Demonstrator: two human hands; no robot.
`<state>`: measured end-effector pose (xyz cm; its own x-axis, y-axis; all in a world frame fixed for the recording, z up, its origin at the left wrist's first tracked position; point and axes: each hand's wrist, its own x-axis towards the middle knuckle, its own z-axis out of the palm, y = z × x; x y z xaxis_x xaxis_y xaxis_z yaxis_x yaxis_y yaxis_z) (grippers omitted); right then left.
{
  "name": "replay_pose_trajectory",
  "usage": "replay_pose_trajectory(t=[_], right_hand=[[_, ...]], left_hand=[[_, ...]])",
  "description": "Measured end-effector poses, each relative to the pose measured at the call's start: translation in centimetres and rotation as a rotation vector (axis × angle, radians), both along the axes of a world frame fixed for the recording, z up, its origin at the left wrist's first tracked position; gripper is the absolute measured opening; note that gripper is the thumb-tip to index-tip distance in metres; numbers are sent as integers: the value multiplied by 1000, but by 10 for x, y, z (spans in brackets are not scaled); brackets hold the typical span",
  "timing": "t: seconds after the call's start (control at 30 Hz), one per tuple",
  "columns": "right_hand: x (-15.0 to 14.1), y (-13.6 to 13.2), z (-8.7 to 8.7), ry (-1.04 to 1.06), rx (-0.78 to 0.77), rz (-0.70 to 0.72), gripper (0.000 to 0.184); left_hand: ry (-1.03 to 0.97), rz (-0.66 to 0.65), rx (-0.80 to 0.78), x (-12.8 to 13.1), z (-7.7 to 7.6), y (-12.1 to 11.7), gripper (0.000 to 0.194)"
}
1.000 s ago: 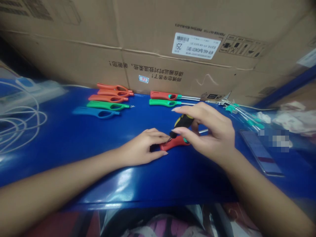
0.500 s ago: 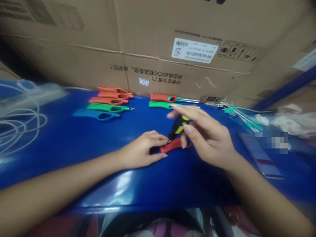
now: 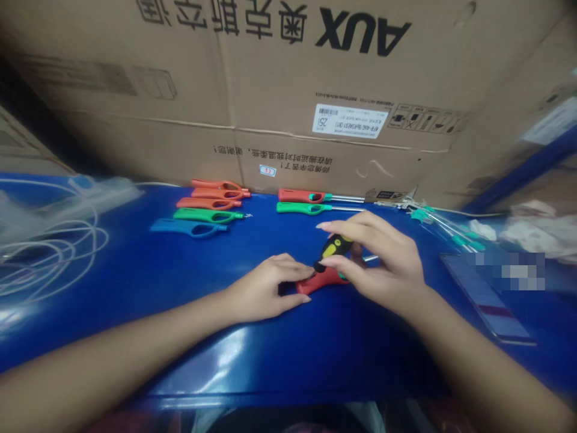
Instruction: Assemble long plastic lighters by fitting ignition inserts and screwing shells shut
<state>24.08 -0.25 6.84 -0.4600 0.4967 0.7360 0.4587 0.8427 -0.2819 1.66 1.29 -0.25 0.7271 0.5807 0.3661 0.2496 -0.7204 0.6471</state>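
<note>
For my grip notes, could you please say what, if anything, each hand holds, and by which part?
The right hand holds a screwdriver by its handle; the left hand holds a red lighter at its handle end.

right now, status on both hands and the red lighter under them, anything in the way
Left hand on red lighter; right hand gripping screwdriver over it. Lighter on blue table, partly hidden by hands. Phone off to the right.

Screwdriver [image 3: 336,248] tip hidden, red lighter [image 3: 323,278] partly covered by fingers [image 3: 292,272], phone [image 3: 491,308] partly pixelated
</note>
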Motion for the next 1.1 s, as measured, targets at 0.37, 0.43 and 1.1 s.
replay_pose_trajectory(t=[0.37, 0.43, 1.1], right_hand=[[-5, -4, 1, -51, 84, -57, 29], [-4, -6, 3, -94, 146, -86, 31], [-10, -6, 4, -132, 131, -111, 37]], left_hand=[[10, 9, -4, -1, 0, -1, 17], [12, 3, 3, 0, 0, 0, 16], [31, -12, -19, 0, 2, 0, 22]])
